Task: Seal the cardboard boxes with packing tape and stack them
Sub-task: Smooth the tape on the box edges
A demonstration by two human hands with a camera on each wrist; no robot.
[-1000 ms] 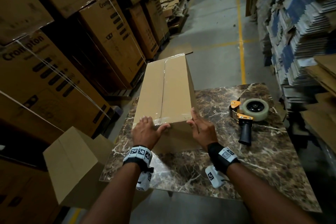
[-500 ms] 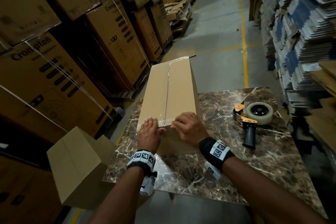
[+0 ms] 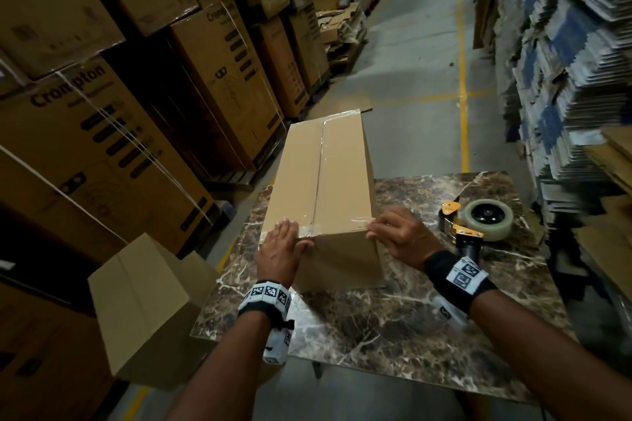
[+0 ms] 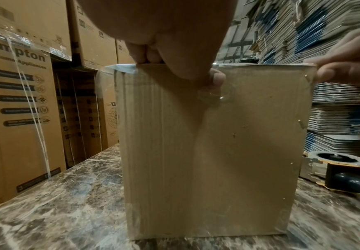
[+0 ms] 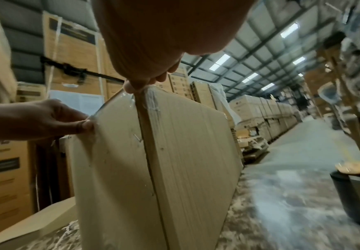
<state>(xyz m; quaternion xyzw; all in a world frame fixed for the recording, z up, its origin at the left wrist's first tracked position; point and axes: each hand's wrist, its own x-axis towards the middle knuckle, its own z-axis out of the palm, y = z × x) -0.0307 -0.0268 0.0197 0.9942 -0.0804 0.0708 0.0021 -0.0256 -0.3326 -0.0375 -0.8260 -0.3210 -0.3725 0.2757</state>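
Observation:
A plain cardboard box point(image 3: 321, 181) stands on the marble table point(image 3: 393, 318). Clear tape point(image 3: 342, 220) runs down its top seam and across its near top edge. My left hand point(image 3: 284, 243) lies flat on the near left of the box top, fingers straight and thumb over the front face point(image 4: 217, 152). My right hand point(image 3: 400, 236) is at the near right top corner, with bent fingers and thumb pinching that corner where the tape end folds over. In the right wrist view a fingertip point(image 5: 129, 88) presses on that taped corner.
A tape dispenser point(image 3: 478, 222) with an orange frame and dark handle lies on the table right of the box. Another plain box point(image 3: 143, 311) sits low beside the table's left edge. Printed cartons point(image 3: 102, 154) are stacked on the left and flat cardboard point(image 3: 581, 79) on the right. An aisle runs ahead.
My right hand slid along the near-edge tape from the middle of the box to its right corner. My left hand stayed flat on the near left of the top.

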